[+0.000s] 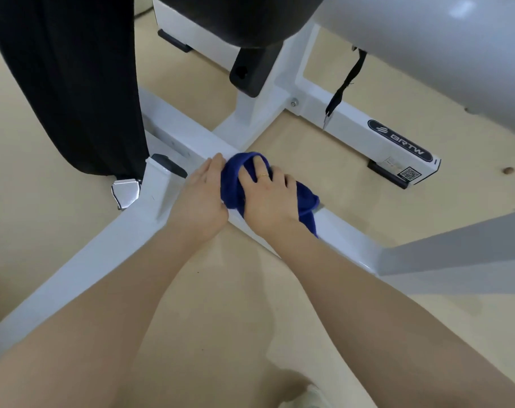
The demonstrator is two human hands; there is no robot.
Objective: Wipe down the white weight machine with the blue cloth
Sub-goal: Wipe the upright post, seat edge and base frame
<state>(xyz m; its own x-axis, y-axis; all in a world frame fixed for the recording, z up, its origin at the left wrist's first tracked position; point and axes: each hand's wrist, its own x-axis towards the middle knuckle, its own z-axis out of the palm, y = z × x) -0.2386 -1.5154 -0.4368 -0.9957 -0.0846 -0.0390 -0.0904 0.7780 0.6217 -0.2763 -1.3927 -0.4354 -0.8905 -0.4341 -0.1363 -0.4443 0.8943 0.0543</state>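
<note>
Cloth: the blue cloth (235, 184) lies bunched at the middle of the frame, on a white bar (191, 136) of the weight machine; it is soft, deep blue towelling, crumpled, with one tail trailing toward the lower right.
Cloth axis: its length runs along the bar, from upper left to lower right.
Bar: a flat-sided, smooth painted metal tube, crossing the frame diagonally from upper left to lower right; a second white bar (73, 269) meets it and runs to the lower left edge.
Right hand (268, 195): fingers spread and curled over the cloth, pressing it onto the bar; a thin ring shows on one finger.
Left hand (200, 198): fingers straight and together, lying flat on the bar, touching the cloth's left edge.
Machine base: a white box beam (368, 134) at right carries a dark oval badge and a small square code.
Padding: black upholstery (68, 83) fills the upper left.
Floor (221, 304): smooth, tan.
</note>
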